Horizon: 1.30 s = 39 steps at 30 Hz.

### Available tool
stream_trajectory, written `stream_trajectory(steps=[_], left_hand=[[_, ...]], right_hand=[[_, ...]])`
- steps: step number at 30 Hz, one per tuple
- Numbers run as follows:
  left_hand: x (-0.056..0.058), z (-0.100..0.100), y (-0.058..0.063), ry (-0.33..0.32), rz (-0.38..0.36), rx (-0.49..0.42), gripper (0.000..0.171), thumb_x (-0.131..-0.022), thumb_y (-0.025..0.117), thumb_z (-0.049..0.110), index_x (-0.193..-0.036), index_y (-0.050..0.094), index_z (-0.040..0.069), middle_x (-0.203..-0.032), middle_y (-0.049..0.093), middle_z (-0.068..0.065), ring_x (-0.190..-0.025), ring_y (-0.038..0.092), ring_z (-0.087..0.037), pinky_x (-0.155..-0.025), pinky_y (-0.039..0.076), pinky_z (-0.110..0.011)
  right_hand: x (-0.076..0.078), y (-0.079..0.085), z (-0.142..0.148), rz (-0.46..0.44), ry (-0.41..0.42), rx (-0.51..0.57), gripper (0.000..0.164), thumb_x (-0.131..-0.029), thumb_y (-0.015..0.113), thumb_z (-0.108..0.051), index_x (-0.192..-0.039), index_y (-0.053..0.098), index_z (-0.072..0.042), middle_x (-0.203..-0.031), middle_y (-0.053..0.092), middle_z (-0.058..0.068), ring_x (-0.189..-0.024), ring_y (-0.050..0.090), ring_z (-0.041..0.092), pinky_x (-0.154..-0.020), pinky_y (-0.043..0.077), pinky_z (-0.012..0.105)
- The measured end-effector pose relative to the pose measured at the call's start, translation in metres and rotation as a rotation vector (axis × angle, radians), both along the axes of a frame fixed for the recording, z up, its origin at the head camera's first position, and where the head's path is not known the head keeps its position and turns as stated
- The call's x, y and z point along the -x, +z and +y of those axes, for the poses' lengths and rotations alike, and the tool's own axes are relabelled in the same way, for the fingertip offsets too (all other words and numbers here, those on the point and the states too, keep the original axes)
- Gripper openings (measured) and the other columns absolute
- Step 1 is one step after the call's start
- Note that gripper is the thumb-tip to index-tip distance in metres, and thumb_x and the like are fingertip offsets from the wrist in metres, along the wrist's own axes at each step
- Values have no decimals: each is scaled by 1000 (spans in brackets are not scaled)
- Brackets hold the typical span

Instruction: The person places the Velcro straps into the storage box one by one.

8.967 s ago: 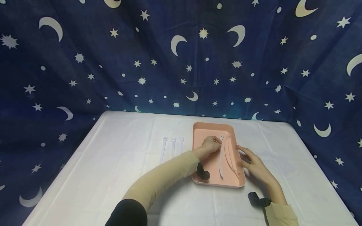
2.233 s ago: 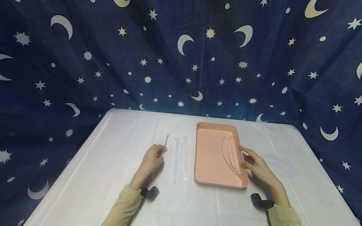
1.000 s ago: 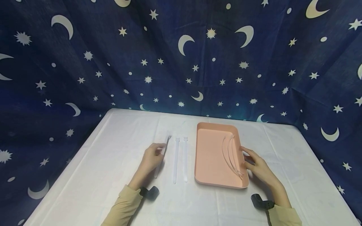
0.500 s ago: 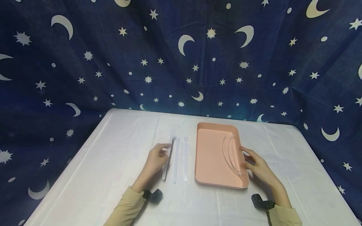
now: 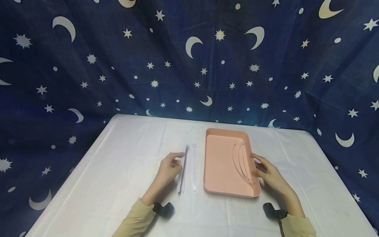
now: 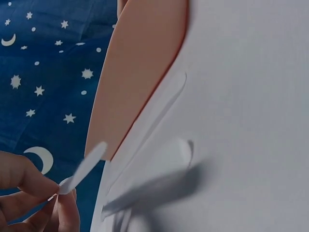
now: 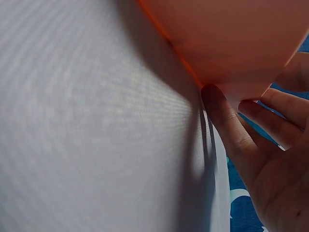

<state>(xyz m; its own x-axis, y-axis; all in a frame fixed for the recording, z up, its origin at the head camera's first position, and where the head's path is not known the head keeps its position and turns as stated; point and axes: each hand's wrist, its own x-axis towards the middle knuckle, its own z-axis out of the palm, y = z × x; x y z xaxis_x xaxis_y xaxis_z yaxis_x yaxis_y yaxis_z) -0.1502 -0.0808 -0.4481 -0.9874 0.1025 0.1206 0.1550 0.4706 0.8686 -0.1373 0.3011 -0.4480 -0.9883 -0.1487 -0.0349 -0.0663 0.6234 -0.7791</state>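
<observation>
My left hand (image 5: pixel 167 169) pinches a white cable tie (image 5: pixel 179 187) over the table, left of the tray. In the left wrist view, the tie (image 6: pixel 87 169) sticks out from thumb and fingertips, its middle hidden by them. From above, it overlaps a second flat cable tie (image 5: pixel 183 187), and a third cable tie (image 5: pixel 193 168) lies parallel to the right. My right hand (image 5: pixel 270 172) rests with extended fingers against the right wall of the pink tray (image 5: pixel 217 171). Its thumb (image 7: pixel 217 104) touches the outside near the bottom edge in the right wrist view.
Several curved white cable ties (image 5: pixel 241 161) stand on edge inside the tray, toward its right wall. A white cloth (image 5: pixel 118 164) covers the table. Behind the far edge hangs a dark blue curtain (image 5: pixel 177 52) with moons and stars.
Nine seconds ago my left hand was in the tray with a cable tie. It then picked up the leftmost tie from the table and has moved right. My right hand stays at the tray.
</observation>
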Motion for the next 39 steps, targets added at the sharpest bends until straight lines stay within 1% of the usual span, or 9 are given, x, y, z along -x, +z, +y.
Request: stream_trajectory(steps=[5, 8, 13, 18, 21, 26, 31, 33, 39], left_hand=[[-3, 5, 0, -8, -10, -32, 47, -78, 58, -5, -122, 63, 7, -112, 63, -13, -95, 64, -26, -74, 58, -31], [-5, 8, 1, -14, -20, -44, 47, -78, 59, -5, -122, 63, 8, -113, 63, -12, -96, 64, -25, -78, 58, -33], [-7, 15, 3, -27, -32, -58, 46, -78, 59, -3, -122, 63, 9, -115, 62, -11, -97, 64, -24, -83, 57, -36], [-9, 22, 3, -40, -40, -66, 46, -78, 59, -2, -122, 63, 9, -118, 61, -12, -96, 64, -23, -82, 57, -34], [-9, 26, 4, -46, -50, -87, 45, -79, 59, -2, -122, 64, 9, -119, 60, -13, -96, 64, -23, -81, 58, -33], [-8, 35, 6, -58, -52, -128, 43, -79, 59, -2, -121, 64, 7, -119, 60, -15, -96, 64, -24, -80, 58, -31], [-5, 44, 9, -55, -86, -148, 43, -80, 59, 1, -122, 64, 9, -118, 61, -12, -95, 64, -22, -75, 57, -27], [-4, 47, 11, -60, -103, -156, 43, -81, 59, 2, -122, 64, 10, -118, 61, -12, -96, 64, -21, -75, 57, -28], [0, 59, 13, -93, -106, -163, 41, -81, 60, 2, -122, 64, 8, -125, 58, -15, -99, 64, -25, -80, 58, -32]], right_hand=[[0, 0, 0, 9, 8, 6, 62, -94, 56, -16, -150, 30, -8, -154, 28, 26, -132, 38, 53, -104, 33, 67], [1, 0, 0, 15, 15, 13, 62, -94, 57, -16, -150, 31, -8, -153, 28, 26, -132, 38, 53, -105, 33, 67], [2, 0, -1, 5, 3, 4, 63, -93, 57, -16, -150, 31, -8, -153, 28, 25, -132, 37, 53, -105, 33, 67], [1, -1, -2, 6, 0, 4, 63, -93, 57, -16, -149, 31, -7, -153, 28, 25, -132, 37, 53, -105, 33, 67], [1, -1, -2, 9, 0, 4, 62, -93, 57, -16, -149, 31, -7, -153, 29, 25, -132, 38, 53, -104, 33, 67], [0, -1, -1, 5, -6, -1, 62, -93, 57, -17, -150, 31, -8, -153, 29, 25, -132, 38, 53, -104, 33, 67], [0, 0, 0, 5, -9, -1, 62, -93, 57, -16, -150, 31, -8, -153, 29, 25, -132, 38, 53, -104, 33, 68], [0, 0, 0, 7, -6, 1, 63, -93, 57, -15, -149, 31, -7, -153, 29, 25, -132, 39, 53, -104, 33, 68], [0, 0, 0, 6, -6, 5, 63, -93, 57, -15, -149, 32, -7, -153, 29, 25, -131, 39, 53, -104, 33, 68]])
